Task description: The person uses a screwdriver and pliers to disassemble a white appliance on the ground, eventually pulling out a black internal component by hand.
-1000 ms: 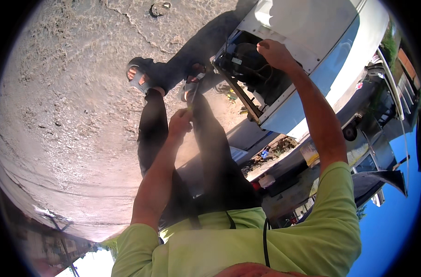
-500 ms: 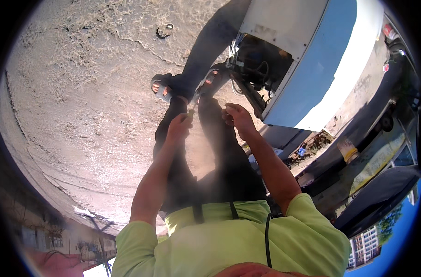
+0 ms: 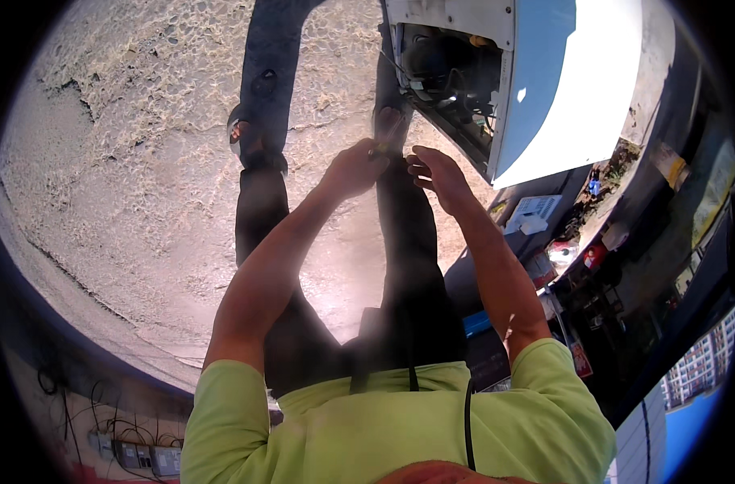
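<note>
My left hand (image 3: 355, 171) is closed round a small slim tool (image 3: 378, 151). It looks like a screwdriver with a dark and yellowish handle, and its thin shaft seems to point up and away. To its right, my right hand (image 3: 440, 173) hangs with fingers loosely bent and apart, and nothing shows in them. Just beyond both hands stands a white metal cabinet (image 3: 537, 97). An open compartment (image 3: 448, 77) at its near left end shows a dark rounded part, tubes and wires. Neither hand touches the cabinet.
Rough, cracked concrete ground (image 3: 141, 161) spreads to the left. My legs and sandalled feet (image 3: 240, 133) are below my hands. At the right lie a whitish flat panel (image 3: 533, 211) and assorted clutter in shade. Electrical boxes (image 3: 146, 457) with cables hang on a wall at the lower left.
My left hand has moved right and farther out with the tool, closer to my right hand. My right hand's fingers have spread a little. My stance is wider, and the view has shifted.
</note>
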Tool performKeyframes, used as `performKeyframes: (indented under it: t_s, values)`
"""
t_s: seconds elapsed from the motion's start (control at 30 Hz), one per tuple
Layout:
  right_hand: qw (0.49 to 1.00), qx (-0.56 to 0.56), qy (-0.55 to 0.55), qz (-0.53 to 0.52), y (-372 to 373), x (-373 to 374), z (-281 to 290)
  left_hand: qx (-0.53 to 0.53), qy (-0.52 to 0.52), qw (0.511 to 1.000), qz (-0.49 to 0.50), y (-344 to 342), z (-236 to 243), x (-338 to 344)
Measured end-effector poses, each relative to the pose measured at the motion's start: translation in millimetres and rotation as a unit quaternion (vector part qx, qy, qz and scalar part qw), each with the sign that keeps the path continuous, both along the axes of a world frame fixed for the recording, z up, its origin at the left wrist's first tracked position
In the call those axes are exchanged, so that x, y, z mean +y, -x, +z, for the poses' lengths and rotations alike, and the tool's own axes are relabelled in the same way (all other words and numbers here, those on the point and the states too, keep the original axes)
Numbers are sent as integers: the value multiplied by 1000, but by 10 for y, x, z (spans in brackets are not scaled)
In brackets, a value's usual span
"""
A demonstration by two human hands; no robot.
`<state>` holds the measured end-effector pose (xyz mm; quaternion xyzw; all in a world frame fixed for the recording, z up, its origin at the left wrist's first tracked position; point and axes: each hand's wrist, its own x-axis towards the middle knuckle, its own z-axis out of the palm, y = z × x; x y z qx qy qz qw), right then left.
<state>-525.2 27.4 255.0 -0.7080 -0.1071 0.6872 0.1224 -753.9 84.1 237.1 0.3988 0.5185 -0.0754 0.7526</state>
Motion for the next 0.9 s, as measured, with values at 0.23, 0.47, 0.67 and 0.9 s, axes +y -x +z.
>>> performKeyframes:
  t_s: [0.23,0.47,0.67,0.9]
  values:
    - [976,20,-17,-214,973,-177,-601,-109,-95,979,-144,92,-620,10]
    - [942,7,-1,-337,708,-642,-1240,-94,-187,920,-332,-112,-1495,965]
    - [965,10,-31,-259,314,-1072,-1519,-197,-274,937,-89,-753,-2200,1589]
    - [960,59,-200,-185,-41,-1084,-1365,-188,-421,880,-115,-1228,-1861,1691]
